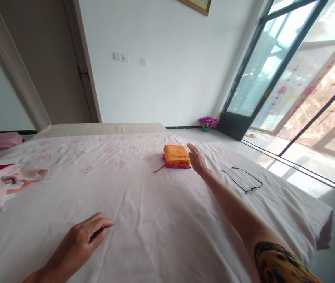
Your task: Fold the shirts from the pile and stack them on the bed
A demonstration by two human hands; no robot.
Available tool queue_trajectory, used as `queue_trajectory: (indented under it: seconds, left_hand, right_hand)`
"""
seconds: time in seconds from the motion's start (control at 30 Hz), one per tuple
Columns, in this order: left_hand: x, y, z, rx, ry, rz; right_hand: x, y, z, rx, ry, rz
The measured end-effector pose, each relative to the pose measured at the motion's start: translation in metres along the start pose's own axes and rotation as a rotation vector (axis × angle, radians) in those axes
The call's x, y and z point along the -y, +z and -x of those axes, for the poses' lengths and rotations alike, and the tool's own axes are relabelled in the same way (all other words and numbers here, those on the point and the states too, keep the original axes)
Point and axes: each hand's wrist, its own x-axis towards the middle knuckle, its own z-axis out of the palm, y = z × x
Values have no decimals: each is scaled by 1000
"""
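Observation:
A folded orange cloth (176,155) lies in a neat square stack on the cloth-covered surface, with pink fabric showing beneath it and a thin pink string trailing to the left. Stretched out flat, my right hand (197,158) is at the right edge of this stack and seems to touch it; nothing is gripped. My left hand (89,232) rests low on the pale pink tablecloth (138,196), loosely bent, a gap showing between thumb and fingers, and nothing in it. It is well apart from the orange stack.
Black-framed glasses (245,181) lie right of my right forearm. Pink and red clothing (0,186) is heaped at the left, near a pink plastic stool (0,142). Beyond the table, a purple flower pot (207,123) stands on the floor by the glass door (258,70).

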Motion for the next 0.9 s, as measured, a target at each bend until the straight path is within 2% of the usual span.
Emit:
queue_trajectory:
  seconds: [0.1, 0.2, 0.3, 0.37, 0.43, 0.5, 0.6, 0.67, 0.73, 0.8, 0.9]
  left_hand:
    - [0, 0, 0, 8, -5, 2]
    - [-1, 0, 0, 21, -15, -1]
    - [-2, 0, -1, 19, -22, -6]
    - [-2, 0, -1, 14, -21, -7]
    - [-2, 0, -1, 10, -15, -8]
    - [-2, 0, -1, 11, -11, -9]
    - [-2, -1, -1, 14, -7, -14]
    - [-1, -1, -1, 15, -1, -14]
    - [0, 0, 0, 17, 8, -10]
    - [2, 1, 1, 16, 11, -4]
    - [2, 1, 1, 18, 2, -2]
  right_hand:
    - [10, 9, 0, 76, -13, 124]
    - [16, 28, 9, 234, -2, 209]
    - [15, 44, 16, 383, -21, 215]
    - [9, 45, 14, 418, -27, 156]
    - [1, 38, 9, 368, -7, 61]
    - [-8, 25, 5, 237, 17, -15]
    - [-19, 1, 6, 87, 1, -2]
    - [-22, -12, 11, 111, -81, 69]
    - [-24, -19, 16, 201, -211, 133]
    - [-24, -20, 20, 292, -323, 176]
    - [-24, -14, 22, 353, -371, 237]
